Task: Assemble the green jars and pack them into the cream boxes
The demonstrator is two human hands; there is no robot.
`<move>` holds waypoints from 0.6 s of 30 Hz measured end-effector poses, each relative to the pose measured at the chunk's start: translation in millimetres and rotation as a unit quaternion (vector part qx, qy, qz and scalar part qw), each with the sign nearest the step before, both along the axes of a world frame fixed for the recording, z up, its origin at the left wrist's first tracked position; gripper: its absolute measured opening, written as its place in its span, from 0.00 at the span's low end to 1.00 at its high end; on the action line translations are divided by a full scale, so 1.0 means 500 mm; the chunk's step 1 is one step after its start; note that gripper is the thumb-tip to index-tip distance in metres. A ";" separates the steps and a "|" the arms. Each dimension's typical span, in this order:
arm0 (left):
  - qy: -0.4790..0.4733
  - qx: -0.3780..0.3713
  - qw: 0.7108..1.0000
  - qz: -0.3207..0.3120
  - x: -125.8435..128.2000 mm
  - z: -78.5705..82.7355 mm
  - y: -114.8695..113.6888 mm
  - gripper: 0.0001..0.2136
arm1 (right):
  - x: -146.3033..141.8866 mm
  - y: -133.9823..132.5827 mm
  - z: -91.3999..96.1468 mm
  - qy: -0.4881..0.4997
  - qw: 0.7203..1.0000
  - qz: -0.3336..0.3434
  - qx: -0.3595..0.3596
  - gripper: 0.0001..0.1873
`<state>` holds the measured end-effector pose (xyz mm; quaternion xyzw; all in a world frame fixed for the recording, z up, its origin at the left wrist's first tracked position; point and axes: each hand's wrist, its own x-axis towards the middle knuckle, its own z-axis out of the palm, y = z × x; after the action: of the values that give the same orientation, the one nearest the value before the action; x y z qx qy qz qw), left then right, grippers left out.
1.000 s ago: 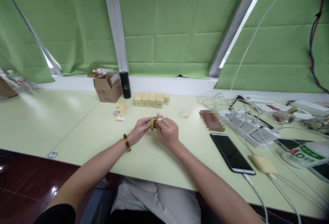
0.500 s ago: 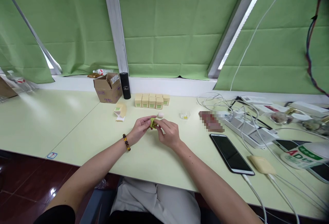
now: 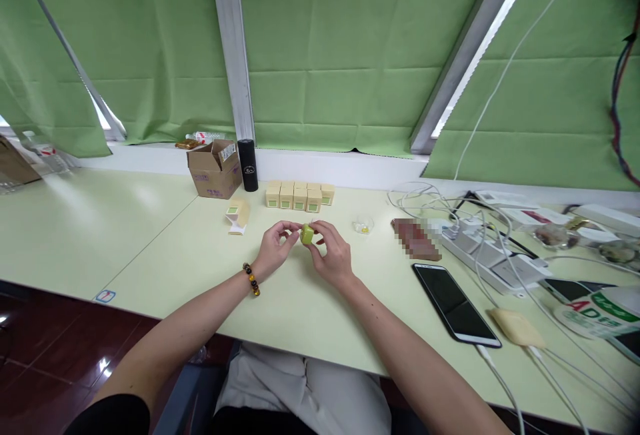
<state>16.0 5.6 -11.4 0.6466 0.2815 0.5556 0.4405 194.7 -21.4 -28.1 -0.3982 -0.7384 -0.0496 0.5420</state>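
A small, shiny yellow-green object [image 3: 307, 234] with rounded edges is held up just above the table in front of me; its exact kind I cannot make out. My right hand [image 3: 331, 255] pinches it between thumb and fingertips from the right. At its left side, the curled thumb and index finger of my left hand [image 3: 274, 248] close in against it. Behind the right fingers, a small whitish piece is almost entirely hidden. Left of my hands, an opened cream carton [image 3: 238, 215] lies on the table [image 3: 165, 248].
Several small cream boxes [image 3: 300, 198] stand in rows beyond my hands. Behind them are a cardboard box [image 3: 215, 172] and a black bottle [image 3: 247, 166]. To the right are a clear plastic dish [image 3: 363, 225], a phone [image 3: 455, 305], a power strip [image 3: 480, 258] and tangled cables.
The green object has been turned, now showing a smooth rounded face. The fingers of my right hand have shifted around it, covering the whitish piece. The view has swung slightly left.
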 end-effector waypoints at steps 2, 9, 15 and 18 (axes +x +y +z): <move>0.041 0.040 0.997 0.057 -0.003 0.001 0.001 0.09 | 0.000 0.001 -0.002 -0.002 1.000 0.000 0.002 0.20; 0.103 0.072 0.988 0.092 -0.003 0.003 0.002 0.06 | 0.002 0.006 -0.014 -0.013 1.000 0.005 0.005 0.20; 0.105 0.047 0.990 0.085 -0.001 0.000 0.003 0.08 | 0.001 0.009 -0.015 -0.011 1.000 -0.008 -0.001 0.19; 0.098 0.031 0.992 0.078 -0.002 -0.006 0.008 0.09 | 0.000 0.010 -0.014 -0.010 1.000 -0.009 0.001 0.19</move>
<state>15.2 9.8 -14.4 0.6870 0.3557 0.5308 0.3460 194.4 -16.6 -35.3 -0.4033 -0.7402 -0.0594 0.5346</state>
